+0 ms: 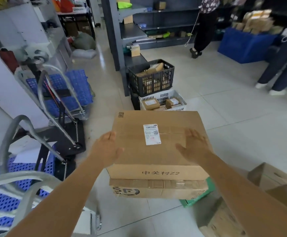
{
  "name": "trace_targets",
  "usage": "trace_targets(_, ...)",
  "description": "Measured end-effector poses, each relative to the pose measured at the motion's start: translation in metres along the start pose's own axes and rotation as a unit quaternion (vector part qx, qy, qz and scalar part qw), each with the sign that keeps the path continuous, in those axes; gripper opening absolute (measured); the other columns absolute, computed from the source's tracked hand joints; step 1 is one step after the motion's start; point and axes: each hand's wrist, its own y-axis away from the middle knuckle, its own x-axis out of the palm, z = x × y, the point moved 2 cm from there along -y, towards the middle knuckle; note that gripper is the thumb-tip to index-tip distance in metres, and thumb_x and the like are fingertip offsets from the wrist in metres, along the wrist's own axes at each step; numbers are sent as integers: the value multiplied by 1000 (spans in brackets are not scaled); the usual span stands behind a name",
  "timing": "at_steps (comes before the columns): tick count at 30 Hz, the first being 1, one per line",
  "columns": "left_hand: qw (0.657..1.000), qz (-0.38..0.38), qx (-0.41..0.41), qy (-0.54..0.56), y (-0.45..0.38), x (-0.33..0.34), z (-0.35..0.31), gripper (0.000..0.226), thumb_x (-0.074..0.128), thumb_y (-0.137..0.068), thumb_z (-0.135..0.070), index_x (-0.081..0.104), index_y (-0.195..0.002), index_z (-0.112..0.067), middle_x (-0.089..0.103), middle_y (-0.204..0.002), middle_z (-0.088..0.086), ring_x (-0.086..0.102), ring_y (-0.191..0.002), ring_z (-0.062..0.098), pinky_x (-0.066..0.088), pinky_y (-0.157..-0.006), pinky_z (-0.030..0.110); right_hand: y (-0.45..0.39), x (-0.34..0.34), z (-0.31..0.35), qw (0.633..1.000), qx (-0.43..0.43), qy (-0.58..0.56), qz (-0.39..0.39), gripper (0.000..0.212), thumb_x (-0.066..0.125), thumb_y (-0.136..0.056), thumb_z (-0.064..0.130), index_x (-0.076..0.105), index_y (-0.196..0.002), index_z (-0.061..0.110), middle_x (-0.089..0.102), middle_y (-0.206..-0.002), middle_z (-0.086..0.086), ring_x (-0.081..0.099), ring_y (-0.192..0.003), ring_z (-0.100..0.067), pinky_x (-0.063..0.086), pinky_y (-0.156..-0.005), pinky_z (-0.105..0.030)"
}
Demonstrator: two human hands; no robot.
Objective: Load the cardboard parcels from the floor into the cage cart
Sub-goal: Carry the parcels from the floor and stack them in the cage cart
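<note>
Cardboard sits between the two hands: the left hand [107, 147] is laid against the left edge of the top parcel [158, 144], thumb over the upper face and fingers reaching round the side, while the right hand [193, 147] lies spread on the top face near the right edge, fingers straight, not yet hooked round anything. So the hold looks half made; whether the left fingers are truly curled under the edge I cannot tell. Both arms reach forward and down, well extended. That parcel, with a white label [152, 134] on top, rests on a second, flatter parcel [158, 189], itself lying over a green-edged box [197, 200] on the tiled floor [224, 108]. More cardboard boxes [276, 185] lie at lower right. The blue-panelled cage cart [19, 190] with its grey tube frame stands just to the left, and no cardboard shows in what I can see of it. My guess is that most of the loading lies ahead.
</note>
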Motion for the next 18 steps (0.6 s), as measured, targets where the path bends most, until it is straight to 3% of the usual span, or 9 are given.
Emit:
trace_targets(9, 995, 73, -40, 61, -87, 49, 36, 75, 43, -97, -43, 10, -153, -4, 19, -158, 11, 22, -144, 27, 24, -116, 38, -71, 40, -44, 992, 112, -48, 15, 85, 47, -94, 54, 6, -156, 13, 11, -163, -4, 10, -150, -22, 14, -119, -41)
trace_targets(18, 981, 112, -112, 112, -128, 101, 27, 84, 45, -95, -50, 3, -153, -5, 4, -161, 11, 21, -144, 30, 27, -114, 40, -125, 88, -109, 979, 185, -67, 55, 88, 51, -91, 58, 11, -155, 13, 14, -162, -3, 18, -147, -28, 24, -115, -45)
